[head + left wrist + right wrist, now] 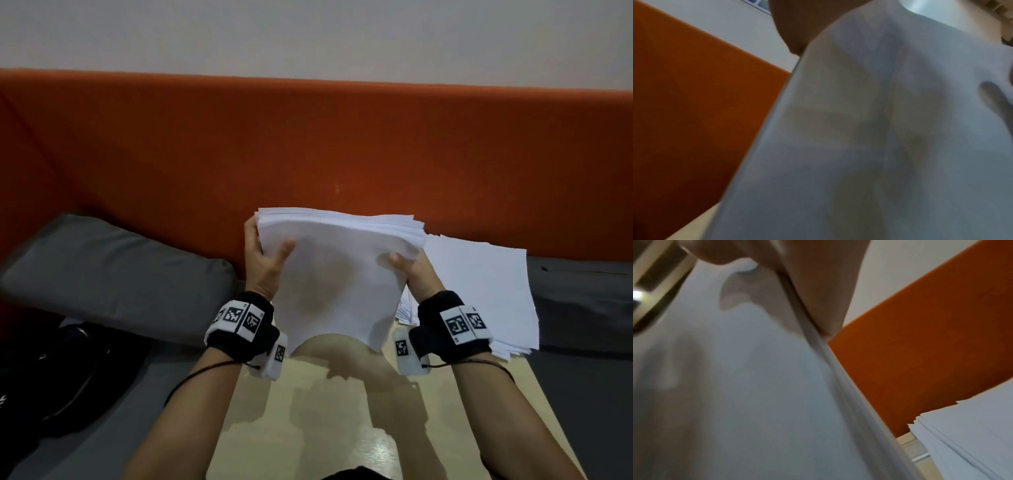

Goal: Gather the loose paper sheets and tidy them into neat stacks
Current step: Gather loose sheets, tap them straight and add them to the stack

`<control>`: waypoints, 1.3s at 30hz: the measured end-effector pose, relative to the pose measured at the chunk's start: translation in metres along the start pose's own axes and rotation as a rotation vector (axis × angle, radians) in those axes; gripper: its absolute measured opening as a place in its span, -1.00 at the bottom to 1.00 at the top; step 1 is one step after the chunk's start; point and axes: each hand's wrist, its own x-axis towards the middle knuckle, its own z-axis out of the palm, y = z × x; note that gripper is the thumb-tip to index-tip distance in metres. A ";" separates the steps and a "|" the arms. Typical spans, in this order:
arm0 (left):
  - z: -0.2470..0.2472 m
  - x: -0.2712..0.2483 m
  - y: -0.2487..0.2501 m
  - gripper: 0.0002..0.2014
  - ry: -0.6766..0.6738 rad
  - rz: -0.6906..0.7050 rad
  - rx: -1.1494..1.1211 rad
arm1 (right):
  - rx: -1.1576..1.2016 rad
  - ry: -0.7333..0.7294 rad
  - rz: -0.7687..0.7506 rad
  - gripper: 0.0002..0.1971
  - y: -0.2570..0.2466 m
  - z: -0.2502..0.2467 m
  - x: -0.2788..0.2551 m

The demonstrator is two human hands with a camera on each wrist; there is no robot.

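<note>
A pale wooden table (308, 428) is stretching out nearest the person, and above it the left hand (265, 263) and right hand (412, 274) are gripping a sheaf of white paper sheets (335, 274) by its side edges, thumbs pressing on its near face, holding it raised and tilted. Just right of it a second paper stack (486, 291) is lying on the table, its edges uneven. Grey cushions (113, 274) are sitting either side, with an orange backrest (308, 144) and a pale wall (308, 34) behind.

Bare forearms with black wristbands (239, 329) bearing white square-coded tags, white camera blocks (272, 359) beneath, thin dark cables trailing.
</note>
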 end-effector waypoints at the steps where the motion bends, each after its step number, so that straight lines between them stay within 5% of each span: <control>1: -0.001 0.002 0.000 -0.20 -0.011 -0.004 -0.005 | -0.011 -0.029 0.002 -0.18 -0.002 -0.001 0.002; 7: 0.002 0.009 0.002 -0.18 -0.047 -0.136 0.022 | -0.025 0.001 0.051 -0.13 -0.001 0.001 0.006; 11: 0.015 0.007 0.005 -0.64 0.003 -0.195 0.108 | -0.059 0.196 0.057 -0.59 0.003 0.014 0.007; 15: 0.021 0.011 0.020 -0.69 0.052 -0.111 0.125 | -0.043 0.333 -0.010 -0.87 -0.011 0.027 0.006; 18: 0.021 0.016 0.033 -0.69 0.070 -0.029 0.102 | -0.022 0.305 -0.091 -0.83 -0.021 0.024 0.005; 22: 0.016 0.007 0.023 -0.80 0.083 -0.083 0.111 | -0.061 0.311 -0.016 -0.88 -0.008 0.023 -0.001; 24: 0.013 0.003 0.016 -0.85 0.126 -0.085 0.145 | -0.055 0.376 -0.014 -0.91 -0.002 0.026 -0.004; 28: 0.019 0.011 0.024 -0.61 0.198 -0.059 0.194 | -0.022 0.563 -0.138 -0.75 -0.010 0.038 0.000; 33: 0.028 0.025 0.027 -0.80 0.320 -0.092 0.240 | -0.125 0.666 -0.161 -0.79 -0.014 0.045 0.011; 39: 0.027 0.025 0.031 -0.86 0.256 -0.121 0.216 | -0.136 0.590 -0.172 -0.91 -0.017 0.038 0.015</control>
